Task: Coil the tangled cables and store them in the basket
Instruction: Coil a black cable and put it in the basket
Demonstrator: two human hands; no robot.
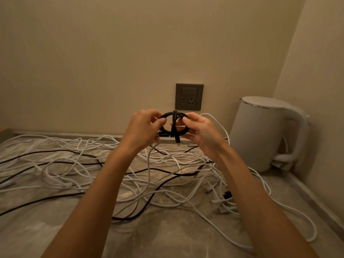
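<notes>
Both grips, left hand [143, 127] and right hand [202, 132], pinch one coiled black cable [174, 127]; one kettle [260, 135] stands nearby.

I see a small black cable coil [174, 125], wrapped across its middle, raised at frame centre; loose white and black cables [149, 174] sprawl tangled below.
</notes>
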